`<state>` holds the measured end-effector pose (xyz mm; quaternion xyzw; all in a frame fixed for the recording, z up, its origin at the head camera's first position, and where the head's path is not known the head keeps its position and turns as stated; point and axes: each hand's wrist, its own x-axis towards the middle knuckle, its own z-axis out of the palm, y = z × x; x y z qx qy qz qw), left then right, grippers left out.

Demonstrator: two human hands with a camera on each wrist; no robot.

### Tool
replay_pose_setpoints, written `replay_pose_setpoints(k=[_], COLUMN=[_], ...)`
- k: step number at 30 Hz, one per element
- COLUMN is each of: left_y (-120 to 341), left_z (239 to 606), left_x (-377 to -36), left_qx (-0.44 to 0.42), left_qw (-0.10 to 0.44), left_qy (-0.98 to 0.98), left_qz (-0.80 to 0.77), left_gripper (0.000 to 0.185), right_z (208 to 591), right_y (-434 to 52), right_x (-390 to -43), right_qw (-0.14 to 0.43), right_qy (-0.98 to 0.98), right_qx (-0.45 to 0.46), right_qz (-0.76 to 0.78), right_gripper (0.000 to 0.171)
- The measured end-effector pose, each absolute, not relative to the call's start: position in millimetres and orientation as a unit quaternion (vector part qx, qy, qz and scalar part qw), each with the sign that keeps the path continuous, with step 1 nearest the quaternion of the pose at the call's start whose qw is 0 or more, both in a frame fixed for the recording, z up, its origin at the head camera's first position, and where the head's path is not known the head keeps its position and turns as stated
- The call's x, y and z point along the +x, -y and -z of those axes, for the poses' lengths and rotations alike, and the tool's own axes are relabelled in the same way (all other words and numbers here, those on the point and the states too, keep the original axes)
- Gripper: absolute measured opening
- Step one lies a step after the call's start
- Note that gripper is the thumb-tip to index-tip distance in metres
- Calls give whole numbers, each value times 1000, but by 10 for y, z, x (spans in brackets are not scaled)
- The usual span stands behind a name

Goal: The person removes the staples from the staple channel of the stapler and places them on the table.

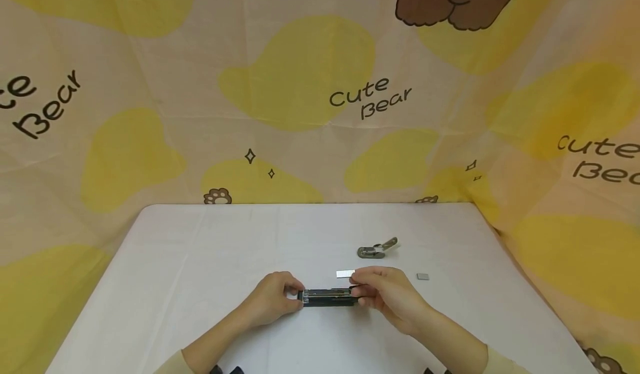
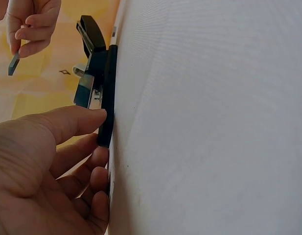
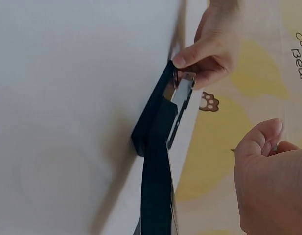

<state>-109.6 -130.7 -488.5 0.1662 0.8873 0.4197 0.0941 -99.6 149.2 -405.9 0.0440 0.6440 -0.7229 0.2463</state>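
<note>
A black stapler [image 1: 327, 300] lies on the white table with its top arm swung up, which shows in the left wrist view as a raised black arm [image 2: 93, 33]. My left hand [image 1: 270, 300] pinches one end of its base [image 2: 110, 93] between thumb and fingers. A metal staple channel [image 3: 182, 90] is exposed in the right wrist view. My right hand [image 1: 392, 296] pinches a silver strip of staples [image 1: 344, 274], held above and beyond the stapler; fingers hide part of the strip.
Farther back on the white table [image 1: 240, 240] lies a small bronze-grey hinged tool [image 1: 376, 250] with its lever raised. To the right is a small grey block [image 1: 422, 277]. A patterned cloth [image 1: 300, 74] hangs behind the table.
</note>
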Motion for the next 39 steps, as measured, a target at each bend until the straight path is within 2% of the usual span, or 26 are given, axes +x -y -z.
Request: replay_pose_setpoints(k=[21, 39], left_y=[1327, 1312], left_z=[4870, 4880], left_x=[-1095, -1103], left_qx=[164, 158], left_qw=[94, 96], left_qy=[-888, -888], left_qz=[-418, -422], left_gripper=[26, 27], right_z=[3891, 4012], right_y=[-2122, -2650], right_x=[-1053, -1017], right_qw=[203, 186], right_qy=[-629, -648], right_qx=[54, 93], right_qz=[749, 733], right_gripper=[11, 17])
